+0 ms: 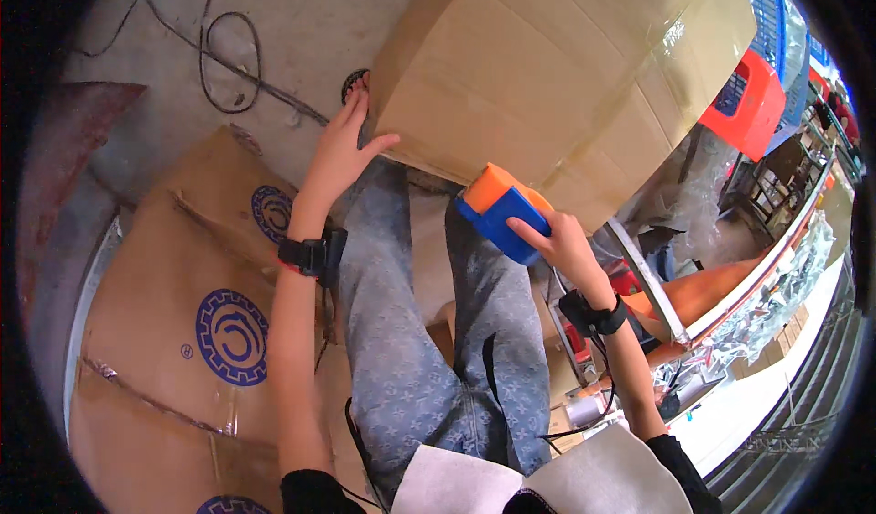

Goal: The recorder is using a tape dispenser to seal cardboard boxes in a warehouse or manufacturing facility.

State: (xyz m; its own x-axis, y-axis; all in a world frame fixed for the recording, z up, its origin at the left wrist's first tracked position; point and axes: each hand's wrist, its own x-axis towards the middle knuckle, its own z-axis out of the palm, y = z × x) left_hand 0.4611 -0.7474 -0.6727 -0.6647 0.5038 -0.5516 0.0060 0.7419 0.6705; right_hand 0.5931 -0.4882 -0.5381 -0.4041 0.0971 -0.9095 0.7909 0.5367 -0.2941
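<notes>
Right hand grips blue-orange tape dispenser against cardboard box; left hand spread flat.

floor: concrete | on it: black cable, flat printed cartons, big carton

A: Single head view; the scene is seen from above, tilted steeply down over the wearer's own legs, forearms entering from the lower edge.

B: Closeness?

A: The cardboard box is met at arm's reach. Edges are bent by the fisheye; a dark rim is left around.
</notes>
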